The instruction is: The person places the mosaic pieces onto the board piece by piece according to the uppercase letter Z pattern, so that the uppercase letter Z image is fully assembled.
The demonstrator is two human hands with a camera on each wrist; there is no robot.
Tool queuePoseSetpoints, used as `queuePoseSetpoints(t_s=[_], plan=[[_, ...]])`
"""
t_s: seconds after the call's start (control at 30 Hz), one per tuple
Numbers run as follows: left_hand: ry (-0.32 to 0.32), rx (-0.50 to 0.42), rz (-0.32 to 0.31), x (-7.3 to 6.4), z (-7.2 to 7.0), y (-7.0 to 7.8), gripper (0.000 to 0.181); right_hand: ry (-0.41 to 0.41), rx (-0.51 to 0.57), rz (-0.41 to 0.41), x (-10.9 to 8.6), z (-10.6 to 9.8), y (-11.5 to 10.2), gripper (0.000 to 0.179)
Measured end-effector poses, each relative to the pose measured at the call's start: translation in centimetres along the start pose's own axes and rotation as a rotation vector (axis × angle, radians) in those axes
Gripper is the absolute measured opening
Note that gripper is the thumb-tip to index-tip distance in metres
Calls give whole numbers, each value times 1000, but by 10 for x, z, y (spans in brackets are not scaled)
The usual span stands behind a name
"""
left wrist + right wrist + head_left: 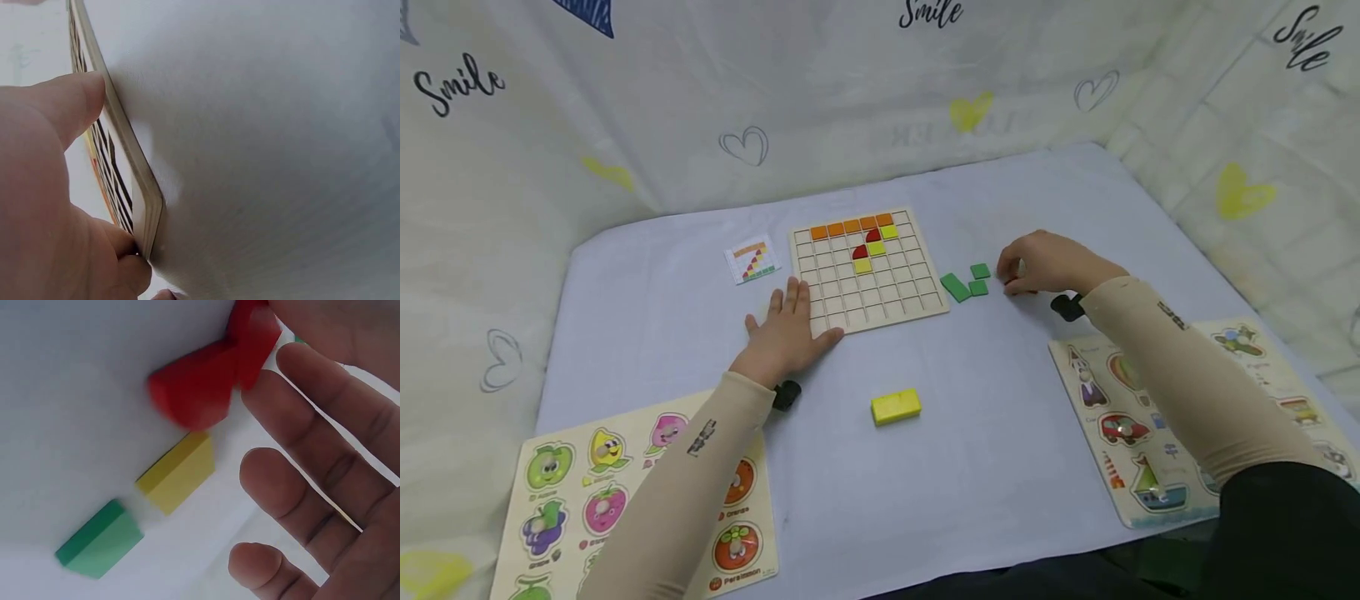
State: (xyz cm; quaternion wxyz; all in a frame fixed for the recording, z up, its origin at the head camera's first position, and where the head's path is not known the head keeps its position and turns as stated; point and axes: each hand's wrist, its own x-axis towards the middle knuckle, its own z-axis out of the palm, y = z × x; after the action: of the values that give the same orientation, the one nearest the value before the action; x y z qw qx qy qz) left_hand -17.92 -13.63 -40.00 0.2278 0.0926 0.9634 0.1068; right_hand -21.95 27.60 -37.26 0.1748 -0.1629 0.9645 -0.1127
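My left hand lies with fingers spread at the near left corner of a gridded wooden board, its thumb resting on the edge, as the left wrist view also shows. Orange, red and yellow pieces sit in the board's upper squares. To the right of the board, my right hand pinches a tilted red curved-edge block between thumb and fingertips. Another red block lies against it, with a yellow block and a green block in a row beyond.
Green blocks lie between the board and my right hand. A pattern card is left of the board. A yellow block sits nearer me. A fruit puzzle board and a toy-picture puzzle board lie under my forearms.
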Motion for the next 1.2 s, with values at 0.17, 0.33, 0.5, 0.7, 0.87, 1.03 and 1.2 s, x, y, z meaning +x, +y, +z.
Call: queuePoseSetpoints(t_s=[0.17, 0.33, 0.5, 0.7, 0.87, 1.03, 1.2], plan=[[-2, -5, 2, -1, -1, 1, 105, 11, -45, 23, -7, 0, 10, 19], [-1, -12, 4, -1, -1, 0, 105, 4, -58, 56, -5, 2, 15, 18], [-2, -4, -4, 0, 0, 0, 105, 17, -35, 22, 1, 6, 10, 21], [3, -2, -8, 1, 1, 0, 106, 77, -94, -5, 1, 7, 6, 21], [7, 3, -11, 2, 1, -1, 106, 84, -133, 69, 1, 6, 6, 26], [7, -4, -16, 1, 0, 0, 106, 80, -89, 83, 5, 5, 1, 20], [3, -7, -16, 1, -1, 1, 106, 117, -62, 36, 13, 3, -9, 19]])
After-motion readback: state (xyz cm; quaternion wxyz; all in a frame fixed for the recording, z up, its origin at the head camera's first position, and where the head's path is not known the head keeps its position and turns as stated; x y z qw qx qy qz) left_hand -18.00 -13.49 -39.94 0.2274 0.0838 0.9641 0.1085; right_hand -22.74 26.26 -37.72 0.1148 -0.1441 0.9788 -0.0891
